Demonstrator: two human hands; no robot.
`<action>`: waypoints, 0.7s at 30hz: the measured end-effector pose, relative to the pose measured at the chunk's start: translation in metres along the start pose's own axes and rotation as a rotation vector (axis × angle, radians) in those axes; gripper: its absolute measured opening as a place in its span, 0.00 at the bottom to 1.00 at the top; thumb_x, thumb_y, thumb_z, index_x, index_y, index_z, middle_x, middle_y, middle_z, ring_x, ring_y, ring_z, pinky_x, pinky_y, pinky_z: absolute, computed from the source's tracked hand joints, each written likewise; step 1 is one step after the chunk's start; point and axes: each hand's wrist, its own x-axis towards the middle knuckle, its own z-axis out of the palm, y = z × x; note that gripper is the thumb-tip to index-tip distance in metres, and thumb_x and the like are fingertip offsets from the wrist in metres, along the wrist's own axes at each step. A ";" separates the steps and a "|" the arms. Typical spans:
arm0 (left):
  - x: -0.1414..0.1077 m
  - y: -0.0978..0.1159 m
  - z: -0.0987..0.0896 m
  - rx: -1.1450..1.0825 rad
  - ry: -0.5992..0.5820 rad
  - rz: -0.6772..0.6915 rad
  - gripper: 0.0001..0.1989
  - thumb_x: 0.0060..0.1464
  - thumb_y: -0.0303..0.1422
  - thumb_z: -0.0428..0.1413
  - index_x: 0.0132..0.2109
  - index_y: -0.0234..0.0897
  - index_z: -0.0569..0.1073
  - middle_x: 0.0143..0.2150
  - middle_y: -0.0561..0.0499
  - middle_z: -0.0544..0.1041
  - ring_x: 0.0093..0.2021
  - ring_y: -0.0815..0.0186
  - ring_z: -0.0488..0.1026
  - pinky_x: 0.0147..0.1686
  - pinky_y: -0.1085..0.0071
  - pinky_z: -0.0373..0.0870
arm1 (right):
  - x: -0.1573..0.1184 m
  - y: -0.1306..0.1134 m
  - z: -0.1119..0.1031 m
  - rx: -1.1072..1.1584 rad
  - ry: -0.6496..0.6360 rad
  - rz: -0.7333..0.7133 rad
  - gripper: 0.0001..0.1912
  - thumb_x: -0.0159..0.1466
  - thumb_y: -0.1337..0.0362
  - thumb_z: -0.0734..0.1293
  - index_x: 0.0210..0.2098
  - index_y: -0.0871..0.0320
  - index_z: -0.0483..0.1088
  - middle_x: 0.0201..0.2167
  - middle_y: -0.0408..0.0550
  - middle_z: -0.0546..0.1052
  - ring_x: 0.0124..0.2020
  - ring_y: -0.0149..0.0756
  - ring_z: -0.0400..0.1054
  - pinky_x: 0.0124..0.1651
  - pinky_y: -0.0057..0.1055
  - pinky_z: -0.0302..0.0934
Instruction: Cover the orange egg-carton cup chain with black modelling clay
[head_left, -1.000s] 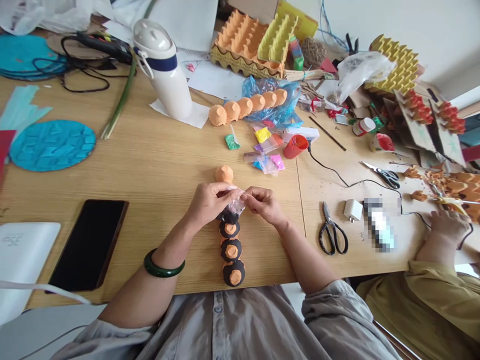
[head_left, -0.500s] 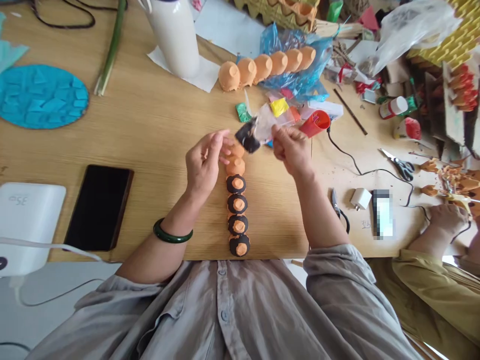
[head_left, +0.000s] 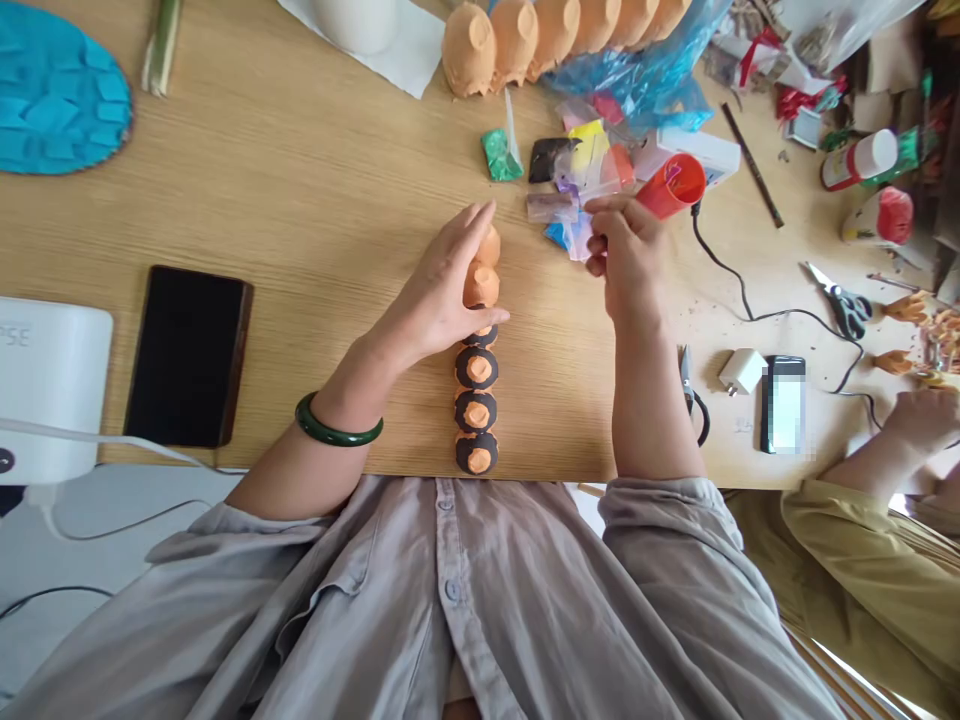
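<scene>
A strip of orange egg-carton cups (head_left: 481, 286) runs toward the table's front edge; the nearer cups carry black rings around their orange tips. My left hand (head_left: 442, 290) lies along the strip's left side, thumb spread from the fingers across a black-ringed cup. To the right, my right hand (head_left: 626, 240) is pinched at the edge of a pile of small clear packets; what is between its fingertips is too small to tell. The black packet (head_left: 551, 160) lies on that pile beside a yellow one (head_left: 589, 143). A green packet (head_left: 501, 155) lies left of them.
A red cup (head_left: 679, 184) lies just past my right hand. Another orange strip (head_left: 555, 35) rests at the back on blue plastic. Scissors (head_left: 846, 303), a cable and a white adapter (head_left: 742, 371) are at right, near another person's hand (head_left: 922, 420). A black phone (head_left: 190, 355) lies left.
The black packet has left my right hand and lies on the pile. My left hand has come down beside the strip, its thumb spread. The view has shifted, with the back objects now higher.
</scene>
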 end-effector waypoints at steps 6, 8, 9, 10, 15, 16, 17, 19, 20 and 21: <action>0.013 -0.019 0.009 -0.042 0.103 -0.084 0.43 0.62 0.37 0.69 0.80 0.52 0.63 0.83 0.43 0.62 0.83 0.45 0.57 0.77 0.48 0.69 | -0.060 0.003 0.029 0.636 -0.089 0.185 0.09 0.63 0.74 0.73 0.40 0.55 0.75 0.43 0.44 0.83 0.46 0.33 0.81 0.54 0.35 0.80; 0.021 -0.022 0.010 -0.094 0.163 -0.110 0.39 0.60 0.39 0.72 0.75 0.49 0.70 0.80 0.40 0.66 0.81 0.44 0.61 0.74 0.48 0.74 | -0.066 0.004 0.037 0.691 -0.142 0.218 0.07 0.65 0.68 0.76 0.42 0.55 0.76 0.45 0.46 0.86 0.46 0.34 0.83 0.55 0.36 0.81; 0.025 -0.022 0.009 -0.125 0.170 -0.115 0.38 0.59 0.40 0.73 0.73 0.48 0.73 0.79 0.39 0.68 0.80 0.43 0.63 0.71 0.48 0.77 | -0.068 0.005 0.040 0.715 -0.161 0.234 0.08 0.66 0.64 0.77 0.43 0.54 0.76 0.45 0.47 0.86 0.45 0.34 0.84 0.53 0.35 0.82; 0.028 -0.022 0.009 -0.154 0.158 -0.110 0.37 0.57 0.40 0.73 0.72 0.47 0.74 0.78 0.39 0.69 0.80 0.43 0.65 0.69 0.48 0.79 | -0.068 0.004 0.043 0.732 -0.170 0.243 0.11 0.67 0.59 0.78 0.45 0.54 0.75 0.45 0.47 0.87 0.44 0.34 0.84 0.50 0.34 0.82; 0.032 -0.017 0.002 -0.163 0.094 -0.070 0.36 0.59 0.48 0.73 0.71 0.48 0.75 0.77 0.43 0.71 0.77 0.44 0.68 0.67 0.47 0.81 | -0.075 0.001 0.046 0.718 -0.157 0.274 0.24 0.64 0.42 0.80 0.39 0.55 0.74 0.31 0.42 0.83 0.25 0.27 0.76 0.28 0.24 0.72; 0.030 -0.013 0.001 -0.136 0.126 -0.082 0.35 0.60 0.51 0.72 0.70 0.47 0.76 0.76 0.45 0.72 0.77 0.45 0.68 0.71 0.47 0.77 | -0.077 0.002 0.047 0.717 -0.160 0.280 0.25 0.63 0.41 0.80 0.37 0.56 0.75 0.27 0.39 0.81 0.21 0.25 0.70 0.23 0.23 0.67; 0.029 -0.008 0.000 -0.100 0.168 -0.078 0.33 0.61 0.52 0.71 0.68 0.47 0.78 0.74 0.47 0.75 0.76 0.46 0.69 0.74 0.46 0.73 | -0.079 0.002 0.047 0.731 -0.165 0.283 0.25 0.62 0.42 0.81 0.36 0.56 0.76 0.25 0.37 0.78 0.19 0.24 0.66 0.21 0.23 0.64; 0.025 0.009 -0.001 -0.059 0.276 -0.052 0.27 0.66 0.52 0.69 0.66 0.48 0.79 0.70 0.51 0.79 0.72 0.51 0.74 0.75 0.46 0.72 | -0.082 0.002 0.049 0.802 -0.191 0.295 0.22 0.60 0.45 0.83 0.37 0.56 0.78 0.26 0.36 0.78 0.21 0.23 0.66 0.22 0.22 0.64; 0.023 0.019 -0.001 -0.055 0.316 -0.048 0.22 0.70 0.50 0.66 0.64 0.49 0.80 0.67 0.54 0.81 0.69 0.53 0.76 0.73 0.47 0.73 | -0.082 0.003 0.051 0.848 -0.210 0.304 0.21 0.59 0.47 0.84 0.39 0.55 0.79 0.28 0.37 0.79 0.23 0.24 0.68 0.25 0.22 0.68; 0.020 0.031 -0.001 -0.052 0.342 -0.031 0.17 0.73 0.48 0.63 0.61 0.50 0.82 0.64 0.54 0.83 0.67 0.55 0.78 0.72 0.47 0.74 | -0.083 0.003 0.052 0.892 -0.231 0.312 0.20 0.59 0.49 0.84 0.41 0.55 0.80 0.30 0.37 0.81 0.27 0.25 0.71 0.28 0.23 0.72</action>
